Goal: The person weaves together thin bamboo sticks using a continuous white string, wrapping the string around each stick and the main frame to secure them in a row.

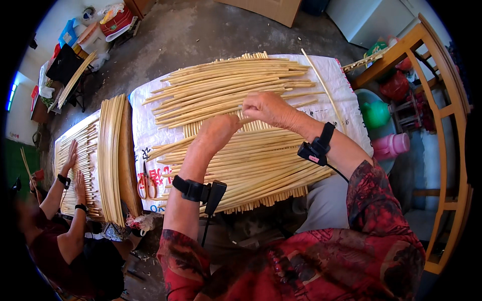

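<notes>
Pale yellow, slender round sticks, which look like wood or cane [261,154], lie in two wide layers before you, over other sticks set crosswise, on a white printed sheet [142,120]. Your left hand [219,131] and your right hand [267,109] are near each other, above the strip between these layers. The fingers of both hands are bent, but their tips are hidden, so I cannot tell whether they pinch a stick. Each stick should be light and rather stiff, bending a little along its length, and its smooth round surface may roll under your fingers. It is better to hold one near its middle, gently, because such a thin piece could crack.
</notes>
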{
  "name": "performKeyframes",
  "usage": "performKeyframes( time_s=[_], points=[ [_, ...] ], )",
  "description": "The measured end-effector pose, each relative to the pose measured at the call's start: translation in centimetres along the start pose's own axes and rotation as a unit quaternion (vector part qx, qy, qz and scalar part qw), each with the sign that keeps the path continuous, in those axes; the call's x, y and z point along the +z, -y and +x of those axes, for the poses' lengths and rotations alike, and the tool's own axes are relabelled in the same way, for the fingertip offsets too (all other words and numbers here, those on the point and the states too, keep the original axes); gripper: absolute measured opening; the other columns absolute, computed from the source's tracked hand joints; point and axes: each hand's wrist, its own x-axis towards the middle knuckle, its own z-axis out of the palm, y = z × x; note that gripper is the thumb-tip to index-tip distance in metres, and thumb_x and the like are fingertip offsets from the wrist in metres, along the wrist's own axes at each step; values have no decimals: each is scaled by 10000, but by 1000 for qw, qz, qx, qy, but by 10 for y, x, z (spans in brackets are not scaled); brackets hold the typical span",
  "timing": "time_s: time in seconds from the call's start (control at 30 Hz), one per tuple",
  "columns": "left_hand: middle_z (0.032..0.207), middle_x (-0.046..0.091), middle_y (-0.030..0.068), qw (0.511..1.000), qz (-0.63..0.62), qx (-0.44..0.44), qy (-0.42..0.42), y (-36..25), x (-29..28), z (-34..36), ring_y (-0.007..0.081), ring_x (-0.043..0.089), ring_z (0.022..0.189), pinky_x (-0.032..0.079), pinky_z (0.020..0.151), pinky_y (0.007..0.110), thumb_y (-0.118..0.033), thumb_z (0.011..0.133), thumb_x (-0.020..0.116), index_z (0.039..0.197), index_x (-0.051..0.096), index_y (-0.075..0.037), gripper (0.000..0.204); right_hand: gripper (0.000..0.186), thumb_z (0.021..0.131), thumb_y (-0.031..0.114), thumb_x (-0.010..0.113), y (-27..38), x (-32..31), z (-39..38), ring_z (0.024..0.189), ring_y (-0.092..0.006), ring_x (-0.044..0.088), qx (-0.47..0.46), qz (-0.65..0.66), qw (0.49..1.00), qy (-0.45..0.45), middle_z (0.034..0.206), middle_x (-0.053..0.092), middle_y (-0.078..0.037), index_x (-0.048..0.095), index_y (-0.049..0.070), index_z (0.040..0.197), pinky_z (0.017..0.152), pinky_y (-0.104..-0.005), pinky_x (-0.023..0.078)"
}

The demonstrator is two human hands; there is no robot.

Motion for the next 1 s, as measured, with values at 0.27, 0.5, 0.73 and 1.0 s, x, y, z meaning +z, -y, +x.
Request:
performKeyframes(
  time_s=[0.27, 0.5, 0.73, 1.0],
  points=[
    [778, 585, 172, 1000, 3, 23, -15, 26, 29, 6, 351, 545, 804, 442, 717, 421, -240, 836, 510, 756, 598, -30, 242, 142, 771, 168, 576, -12, -12, 16, 660, -259, 558, 75, 49, 981, -175, 723, 557, -101, 570, 26, 765, 600, -349, 447],
    [804, 569, 176, 998, 1, 59, 8, 31, 43, 12, 350, 551, 812, 452, 715, 418, -217, 836, 502, 780, 583, -19, 222, 152, 794, 140, 586, -35, 2, 27, 498, -127, 500, 62, 154, 947, -275, 651, 588, -79, 595, -11, 790, 492, -272, 422],
    [821, 595, 149, 998, 23, 45, 40, 26, 37, 5, 332, 573, 822, 456, 697, 422, -211, 837, 493, 803, 588, -28, 209, 153, 832, 117, 528, -38, 11, 40, 440, -54, 427, 201, 396, 868, -223, 651, 572, -42, 559, -7, 748, 393, -210, 331],
    [918, 574, 134, 995, 83, -44, -25, 3, 37, -6, 294, 528, 935, 375, 811, 429, -209, 813, 519, 854, 588, -50, 178, 140, 886, 124, 494, -36, 26, 36, 424, -32, 388, 235, 446, 844, -186, 802, 624, -88, 512, 18, 795, 352, -186, 276]
  ],
)
